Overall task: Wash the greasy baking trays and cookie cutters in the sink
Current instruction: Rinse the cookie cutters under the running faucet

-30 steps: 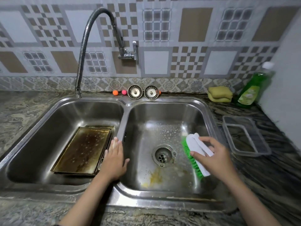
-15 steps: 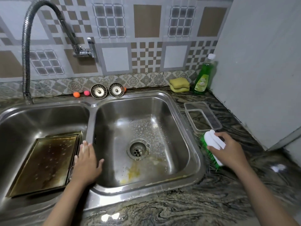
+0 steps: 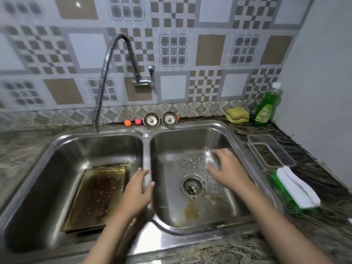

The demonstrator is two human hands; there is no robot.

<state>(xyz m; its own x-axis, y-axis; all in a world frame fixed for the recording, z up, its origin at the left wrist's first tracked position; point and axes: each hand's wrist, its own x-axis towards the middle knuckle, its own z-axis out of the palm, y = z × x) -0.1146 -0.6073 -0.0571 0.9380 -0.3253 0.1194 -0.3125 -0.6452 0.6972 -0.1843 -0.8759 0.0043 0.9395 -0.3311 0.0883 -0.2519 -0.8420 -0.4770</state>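
Observation:
A greasy brown baking tray [image 3: 97,195] lies flat in the left basin of the steel double sink [image 3: 146,147], with soap flecks on it. My left hand [image 3: 138,191] rests with straight fingers on the divider between the basins, beside the tray's right edge. My right hand [image 3: 227,169] hovers empty, fingers spread, over the right basin above the drain [image 3: 192,186]. The green and white scrub brush [image 3: 293,189] lies on the counter to the right of the sink. No cookie cutters show.
A flexible tap [image 3: 116,60] arches over the left basin. Two strainers [image 3: 151,120] and small coloured balls sit behind the sink. Yellow sponges [image 3: 237,115], a green soap bottle [image 3: 266,105] and a clear plastic container [image 3: 270,151] stand at the right. A wall closes the right side.
My right hand set the brush down on the right counter and moved empty over the right basin. The left hand stays on the divider. The view swung back left.

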